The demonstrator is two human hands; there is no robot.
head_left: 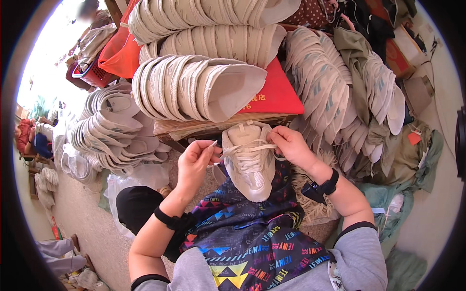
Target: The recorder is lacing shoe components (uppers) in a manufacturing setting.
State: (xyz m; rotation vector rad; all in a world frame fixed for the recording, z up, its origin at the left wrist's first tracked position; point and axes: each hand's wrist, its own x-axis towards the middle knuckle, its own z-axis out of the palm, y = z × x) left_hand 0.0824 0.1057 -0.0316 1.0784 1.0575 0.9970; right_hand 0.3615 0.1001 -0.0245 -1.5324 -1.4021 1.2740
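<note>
Shoe upper (234, 170), off-white and threaded with a lace (250, 165): in the head view it lies over your patterned apron (262, 237), toe toward you, its far end near the wooden table edge (167, 128). Your left hand (195, 160) pinches the lace between thumb and finger; your right hand (292, 147) closes on it at the opposite side. Nested uppers (170, 87) lie on the table beyond.
</note>
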